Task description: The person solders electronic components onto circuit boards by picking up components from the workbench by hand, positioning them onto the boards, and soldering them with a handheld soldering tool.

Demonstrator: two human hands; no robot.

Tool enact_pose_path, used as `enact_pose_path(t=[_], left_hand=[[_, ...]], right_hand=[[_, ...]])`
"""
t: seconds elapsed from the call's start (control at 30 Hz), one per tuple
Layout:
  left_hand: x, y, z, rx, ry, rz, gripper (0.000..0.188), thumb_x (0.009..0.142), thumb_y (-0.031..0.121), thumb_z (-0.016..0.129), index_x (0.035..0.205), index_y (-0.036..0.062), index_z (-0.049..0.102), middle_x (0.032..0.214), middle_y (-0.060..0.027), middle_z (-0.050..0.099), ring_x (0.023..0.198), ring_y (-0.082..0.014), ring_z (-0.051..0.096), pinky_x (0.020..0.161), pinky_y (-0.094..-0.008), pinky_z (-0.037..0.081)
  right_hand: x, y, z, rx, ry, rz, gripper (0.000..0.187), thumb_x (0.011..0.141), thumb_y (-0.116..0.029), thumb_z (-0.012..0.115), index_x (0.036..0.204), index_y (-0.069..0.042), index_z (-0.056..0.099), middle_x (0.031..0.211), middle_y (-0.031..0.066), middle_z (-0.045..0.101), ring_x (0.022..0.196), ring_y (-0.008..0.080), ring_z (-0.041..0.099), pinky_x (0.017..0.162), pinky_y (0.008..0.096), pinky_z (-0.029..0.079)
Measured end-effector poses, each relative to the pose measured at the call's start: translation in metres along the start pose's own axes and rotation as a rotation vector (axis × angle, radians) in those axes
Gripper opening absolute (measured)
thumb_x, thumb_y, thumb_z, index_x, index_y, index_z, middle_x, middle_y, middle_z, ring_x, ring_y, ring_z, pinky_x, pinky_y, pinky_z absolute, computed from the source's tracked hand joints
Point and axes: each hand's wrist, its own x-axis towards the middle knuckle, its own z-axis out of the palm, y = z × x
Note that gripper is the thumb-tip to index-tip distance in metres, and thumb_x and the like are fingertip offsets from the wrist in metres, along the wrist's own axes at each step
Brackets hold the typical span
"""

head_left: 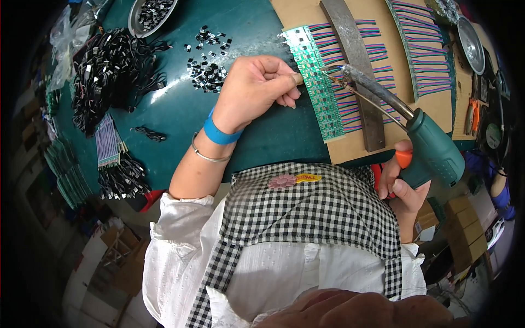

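Note:
My right hand grips a green soldering gun with an orange trigger. The gun's metal tip reaches over a green circuit board panel; whether it touches the panel I cannot tell. At the panel's left edge my left hand is closed in a pinch, thumb against forefinger, and whatever is between them is too small to make out. Thin coloured wires run out from the panel's right side. Across these wires lies a dark metal bar, on a sheet of brown cardboard.
Small black-and-silver connectors lie loose left of my left hand. Farther left are a heap of black cables and a metal bowl of small parts. A second wired board strip lies at right, near another metal dish and orange-handled pliers.

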Motion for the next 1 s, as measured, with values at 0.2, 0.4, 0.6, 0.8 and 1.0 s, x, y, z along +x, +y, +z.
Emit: enact_pose_path(t=[0.2, 0.4, 0.6, 0.8, 1.0], left_hand=[[0.000, 0.003, -0.001, -0.043, -0.013, -0.034, 0.010, 0.088, 0.007, 0.065, 0.086, -0.0034, 0.067, 0.072, -0.0084, 0.069, 0.060, -0.0113, 0.065, 0.057, -0.0222, 0.053], [-0.001, 0.003, 0.001, -0.033, -0.009, -0.042, 0.011, 0.088, 0.007, 0.065, 0.085, -0.0028, 0.067, 0.071, -0.0076, 0.068, 0.060, -0.0106, 0.064, 0.056, -0.0215, 0.052], [0.000, 0.004, 0.001, -0.026, -0.007, -0.043, 0.011, 0.088, 0.007, 0.065, 0.085, -0.0033, 0.067, 0.072, -0.0079, 0.068, 0.060, -0.0107, 0.064, 0.056, -0.0218, 0.052], [0.000, 0.004, 0.000, -0.020, -0.009, -0.040, 0.011, 0.088, 0.007, 0.065, 0.086, -0.0038, 0.067, 0.072, -0.0083, 0.068, 0.060, -0.0110, 0.064, 0.057, -0.0225, 0.053], [0.000, 0.003, 0.000, -0.014, -0.009, -0.031, 0.011, 0.089, 0.007, 0.064, 0.086, -0.0043, 0.067, 0.072, -0.0089, 0.068, 0.060, -0.0114, 0.063, 0.058, -0.0220, 0.053]], right_hand=[[0.005, -0.007, 0.008, 0.003, -0.035, -0.018, 0.057, 0.074, -0.010, 0.072, 0.120, 0.009, 0.046, 0.060, 0.0077, 0.051, 0.047, 0.0156, 0.051, 0.045, 0.0237, 0.041], [0.003, 0.005, -0.004, -0.077, -0.146, -0.001, 0.047, 0.078, -0.004, 0.069, 0.116, 0.009, 0.046, 0.077, 0.0122, 0.055, 0.054, 0.0166, 0.055, 0.049, 0.0247, 0.046], [0.003, 0.015, -0.012, -0.092, -0.191, -0.010, 0.043, 0.079, 0.001, 0.066, 0.115, 0.009, 0.045, 0.093, 0.0142, 0.052, 0.060, 0.0175, 0.058, 0.050, 0.0264, 0.051], [0.001, 0.015, -0.012, -0.076, -0.151, -0.023, 0.046, 0.078, 0.002, 0.066, 0.118, 0.009, 0.045, 0.088, 0.0148, 0.052, 0.058, 0.0183, 0.058, 0.050, 0.0273, 0.051], [0.008, 0.004, -0.009, -0.037, -0.138, -0.109, 0.062, 0.078, -0.013, 0.071, 0.126, 0.012, 0.040, 0.056, 0.0064, 0.050, 0.043, 0.0158, 0.052, 0.042, 0.0232, 0.040]])
